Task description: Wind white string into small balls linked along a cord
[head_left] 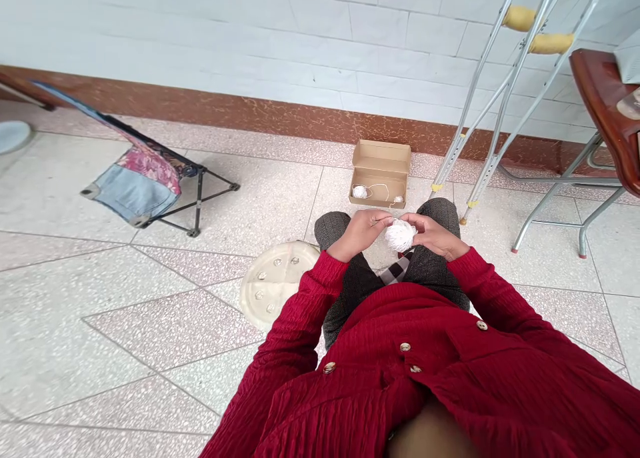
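Over my lap, my right hand [434,236] grips a ball of white yarn [400,235], with the thumb and fingers on its right side. My left hand [363,232] is closed in a pinch at the ball's upper left, on what looks like the yarn strand. Just beyond my knees an open cardboard box [381,157] stands on the floor with its lid up. Inside it lie a small white yarn ball [359,191] on the left and a smaller white bundle [399,199] on the right, with a loose strand between them.
Metal crutches [493,121] lean on the tiled wall right of the box. A brown-topped table or stool [603,101] stands farther right. To the left are a folding chair [137,181] and a round pale plastic cover or stool top [273,281] by my left leg.
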A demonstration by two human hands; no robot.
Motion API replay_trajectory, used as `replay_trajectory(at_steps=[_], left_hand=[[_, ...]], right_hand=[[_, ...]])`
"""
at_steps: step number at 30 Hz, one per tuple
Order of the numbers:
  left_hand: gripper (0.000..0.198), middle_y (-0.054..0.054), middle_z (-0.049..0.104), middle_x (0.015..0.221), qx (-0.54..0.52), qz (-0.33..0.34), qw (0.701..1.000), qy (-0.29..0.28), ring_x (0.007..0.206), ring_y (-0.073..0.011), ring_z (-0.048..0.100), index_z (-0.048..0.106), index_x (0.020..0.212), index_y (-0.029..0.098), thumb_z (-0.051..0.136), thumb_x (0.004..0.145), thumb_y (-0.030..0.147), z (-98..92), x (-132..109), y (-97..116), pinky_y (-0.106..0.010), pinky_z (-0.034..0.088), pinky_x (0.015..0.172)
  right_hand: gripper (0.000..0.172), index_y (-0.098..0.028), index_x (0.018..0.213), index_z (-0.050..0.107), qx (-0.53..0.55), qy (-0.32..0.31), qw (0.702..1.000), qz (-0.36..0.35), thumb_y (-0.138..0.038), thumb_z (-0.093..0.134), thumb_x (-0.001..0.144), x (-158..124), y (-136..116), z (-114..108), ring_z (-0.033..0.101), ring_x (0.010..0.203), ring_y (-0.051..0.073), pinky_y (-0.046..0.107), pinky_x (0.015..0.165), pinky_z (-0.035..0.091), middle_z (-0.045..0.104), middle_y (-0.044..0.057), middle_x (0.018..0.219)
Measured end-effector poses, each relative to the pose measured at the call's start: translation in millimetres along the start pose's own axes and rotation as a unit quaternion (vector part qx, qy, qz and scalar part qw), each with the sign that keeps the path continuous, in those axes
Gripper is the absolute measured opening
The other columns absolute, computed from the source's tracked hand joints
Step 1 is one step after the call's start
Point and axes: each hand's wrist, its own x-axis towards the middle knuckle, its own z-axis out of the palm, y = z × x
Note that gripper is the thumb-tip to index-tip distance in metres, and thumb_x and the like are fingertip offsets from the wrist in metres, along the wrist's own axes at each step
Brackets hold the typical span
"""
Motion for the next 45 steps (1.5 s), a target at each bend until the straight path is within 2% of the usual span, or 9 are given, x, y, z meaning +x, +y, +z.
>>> replay_trajectory(at_steps=[10, 16, 19, 21, 25, 28, 37, 42, 45], left_hand=[[0.038, -0.002, 0.071, 0.076, -0.085, -0.048, 0.995, -0.032, 0.072, -0.0144, 0.063, 0.07, 0.073, 0.015, 0.05, 0.099, 0.035, 24.1, -21, -4, -0.025, 0.045, 0.073], [0.037, -0.001, 0.069, 0.074, -0.006, -0.011, 0.998, -0.055, 0.073, -0.0154, 0.062, 0.069, 0.074, 0.016, 0.049, 0.1, 0.034, 14.7, -25, 16, -0.027, 0.043, 0.073], [0.035, -0.003, 0.07, 0.077, 0.038, 0.013, 0.999, -0.031, 0.076, -0.0169, 0.062, 0.071, 0.079, 0.017, 0.049, 0.1, 0.034, 3.2, -21, 22, -0.028, 0.045, 0.075], [0.032, -0.005, 0.071, 0.08, 0.068, 0.023, 0.997, -0.003, 0.078, -0.0184, 0.062, 0.073, 0.082, 0.017, 0.052, 0.099, 0.033, -3.7, -16, 21, -0.03, 0.046, 0.077], [0.031, -0.007, 0.073, 0.084, 0.049, 0.041, 0.998, 0.022, 0.084, -0.0203, 0.064, 0.074, 0.083, 0.017, 0.054, 0.098, 0.036, -7.7, -7, 11, -0.034, 0.048, 0.086], [0.035, -0.006, 0.075, 0.092, -0.041, 0.015, 0.998, 0.039, 0.088, -0.0204, 0.066, 0.076, 0.087, 0.017, 0.057, 0.096, 0.045, -1.6, -5, 3, -0.033, 0.05, 0.085], [0.045, -0.004, 0.075, 0.08, -0.114, -0.062, 0.99, 0.047, 0.079, -0.019, 0.066, 0.075, 0.08, 0.014, 0.055, 0.093, 0.052, 15.8, -11, -9, -0.029, 0.051, 0.077], [0.042, -0.002, 0.073, 0.078, -0.082, -0.059, 0.995, 0.012, 0.075, -0.0165, 0.064, 0.073, 0.078, 0.016, 0.051, 0.097, 0.046, 23.8, -23, -6, -0.027, 0.049, 0.076], [0.04, -0.002, 0.073, 0.079, -0.052, -0.041, 0.998, -0.011, 0.077, -0.0168, 0.065, 0.072, 0.078, 0.017, 0.049, 0.099, 0.043, 25.5, -27, -1, -0.028, 0.048, 0.077]], right_hand=[[0.046, -0.029, 0.118, 0.062, 0.114, 0.135, 0.974, -0.14, -0.033, 0.075, 0.074, 17, -43, -9, 0.066, 0.103, 0.021, 0.035, 0.084, 0.058, 0.07, 0.003, 0.117], [0.047, -0.024, 0.106, 0.062, -0.112, 0.286, 0.941, -0.141, -0.029, 0.078, 0.063, 50, -24, -26, 0.061, 0.092, 0.02, 0.036, 0.085, 0.054, 0.066, 0.002, 0.105], [0.044, -0.021, 0.1, 0.064, -0.257, 0.264, 0.923, -0.11, -0.025, 0.077, 0.058, 48, -1, -23, 0.058, 0.081, 0.018, 0.037, 0.083, 0.05, 0.063, 0.001, 0.091], [0.043, -0.02, 0.099, 0.066, -0.283, 0.204, 0.934, -0.084, -0.021, 0.077, 0.057, 38, 12, -16, 0.056, 0.077, 0.017, 0.036, 0.081, 0.05, 0.062, -0.001, 0.088], [0.045, -0.021, 0.103, 0.068, -0.107, 0.048, 0.993, -0.003, -0.02, 0.079, 0.059, 13, 17, 2, 0.06, 0.082, 0.016, 0.031, 0.077, 0.052, 0.065, 0.0, 0.095], [0.05, -0.023, 0.109, 0.068, 0.046, 0.01, 0.999, 0.024, -0.02, 0.082, 0.061, 0, 8, 9, 0.063, 0.089, 0.018, 0.031, 0.075, 0.057, 0.067, 0.002, 0.101], [0.054, -0.024, 0.111, 0.065, 0.161, 0.044, 0.986, -0.03, -0.025, 0.083, 0.06, -1, -28, 11, 0.068, 0.097, 0.025, 0.041, 0.079, 0.061, 0.072, 0.006, 0.115], [0.046, -0.026, 0.111, 0.063, 0.093, 0.131, 0.979, -0.127, -0.031, 0.078, 0.068, 16, -51, 3, 0.064, 0.11, 0.026, 0.044, 0.089, 0.059, 0.068, 0.005, 0.12], [0.041, -0.025, 0.107, 0.06, -0.02, 0.222, 0.962, -0.159, -0.034, 0.076, 0.07, 35, -48, -12, 0.063, 0.103, 0.023, 0.039, 0.085, 0.058, 0.065, 0.004, 0.115]])
